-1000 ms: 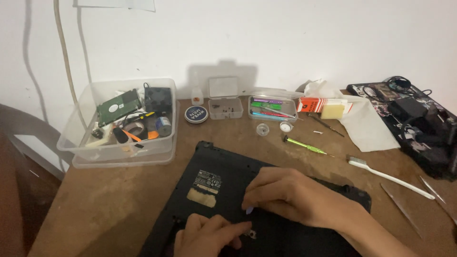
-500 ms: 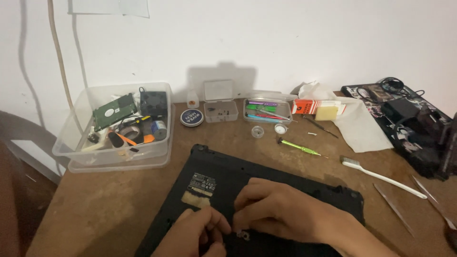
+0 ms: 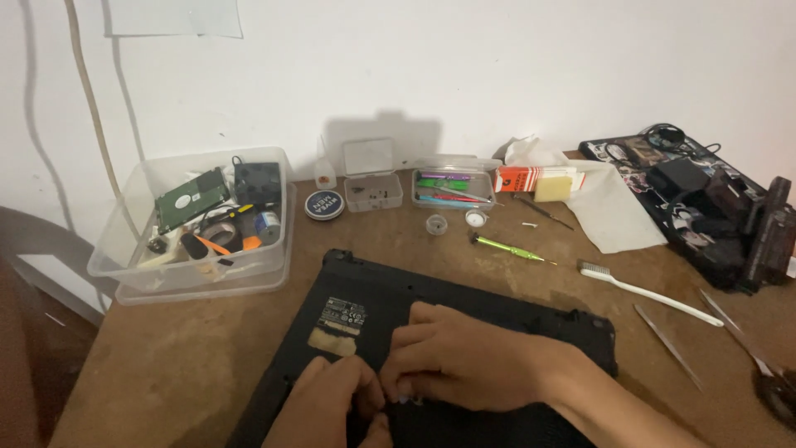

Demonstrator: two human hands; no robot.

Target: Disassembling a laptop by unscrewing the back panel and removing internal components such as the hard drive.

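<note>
Dim, warm indoor light; soft overall focus

Light comes from the front, throwing box-shaped shadows on the white wall [image 3: 497,75] far behind the hands. The black laptop base [image 3: 464,323] under the fingers is murky, its detail lost. Edges show mild wide-angle bending; no glare; slight blur throughout.

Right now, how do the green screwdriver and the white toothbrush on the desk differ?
The green screwdriver is shorter with a bright green handle and thin metal tip; the white toothbrush is longer, all white, with bristles at its left end. The screwdriver lies nearer the wall, the toothbrush further right. Both lie flat on the wooden desk, untouched, angled alike, beyond the black laptop under both hands.
</note>
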